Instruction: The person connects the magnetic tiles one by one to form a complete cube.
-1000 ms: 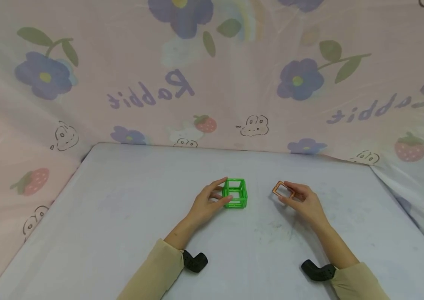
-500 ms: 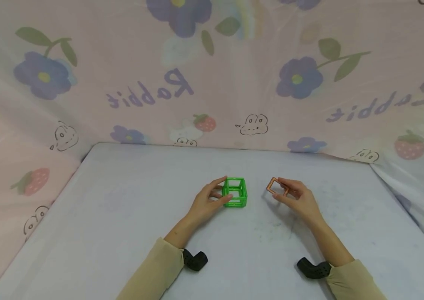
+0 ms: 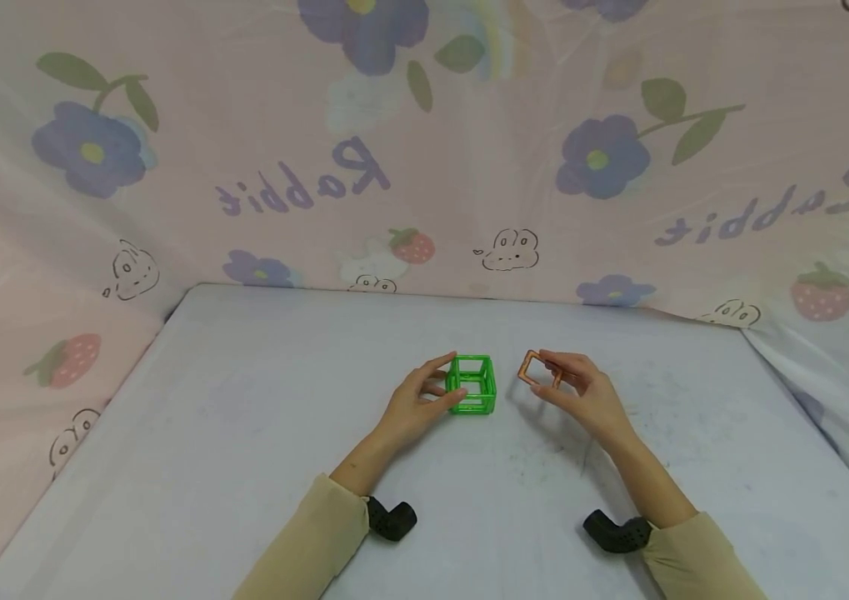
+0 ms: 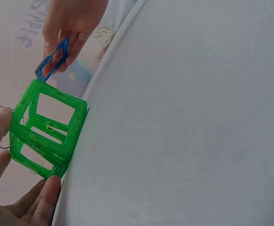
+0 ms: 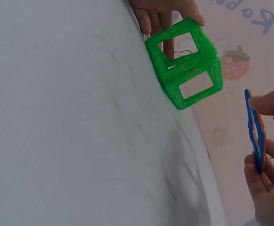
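An open-framed green magnetic-tile cube (image 3: 478, 396) rests on the white tabletop near the middle. My left hand (image 3: 415, 406) grips its left side, thumb at the near side and fingers at the far side. To the right, my right hand (image 3: 591, 402) pinches a square magnetic tile (image 3: 526, 365) between thumb and fingers, tilted and lifted off the table. That tile looks orange from the head; in the left wrist view the square tile (image 4: 42, 74) looks blue. Both colours show edge-on in the right wrist view; one tile or two stacked, I cannot tell. A gap separates it from the cube.
White cloth covers the table (image 3: 244, 400), with faint dark smudges right of centre. A pink printed curtain (image 3: 454, 167) hangs behind and along the sides. Black curved devices (image 3: 392, 520) sit at both wrists.
My right hand has moved left and slightly away from me with the tile, closing the distance to the green cube. The left hand and cube have stayed in place.
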`<state>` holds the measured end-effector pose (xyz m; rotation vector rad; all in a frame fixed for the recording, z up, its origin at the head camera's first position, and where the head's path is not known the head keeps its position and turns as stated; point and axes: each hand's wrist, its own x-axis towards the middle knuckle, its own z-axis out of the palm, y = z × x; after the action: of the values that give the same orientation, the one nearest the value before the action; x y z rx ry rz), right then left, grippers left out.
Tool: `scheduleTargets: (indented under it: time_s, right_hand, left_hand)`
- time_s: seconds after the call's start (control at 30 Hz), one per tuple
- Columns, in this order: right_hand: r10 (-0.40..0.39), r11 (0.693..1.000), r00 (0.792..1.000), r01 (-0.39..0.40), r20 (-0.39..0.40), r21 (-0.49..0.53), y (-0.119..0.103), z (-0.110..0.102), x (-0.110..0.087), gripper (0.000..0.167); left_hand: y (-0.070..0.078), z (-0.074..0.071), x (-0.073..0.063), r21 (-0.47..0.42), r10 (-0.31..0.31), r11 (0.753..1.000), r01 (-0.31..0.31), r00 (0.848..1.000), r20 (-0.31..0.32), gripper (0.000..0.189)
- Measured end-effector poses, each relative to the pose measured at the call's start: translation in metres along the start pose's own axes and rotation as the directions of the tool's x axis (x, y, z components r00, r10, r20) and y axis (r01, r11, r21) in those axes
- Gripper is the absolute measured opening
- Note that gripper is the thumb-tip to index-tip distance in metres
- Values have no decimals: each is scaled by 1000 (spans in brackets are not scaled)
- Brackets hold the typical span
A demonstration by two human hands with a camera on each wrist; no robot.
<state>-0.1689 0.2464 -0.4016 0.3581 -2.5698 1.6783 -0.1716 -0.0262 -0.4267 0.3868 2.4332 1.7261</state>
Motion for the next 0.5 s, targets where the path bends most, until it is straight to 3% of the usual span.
scheduleTargets:
  time_s: [0.5]
  right_hand:
    - [-35, 999, 996, 37, 84, -18, -10, 14, 9, 53]
  left_hand:
    - [-2, 0, 1, 1, 11, 1000, -11, 1000, 2, 60]
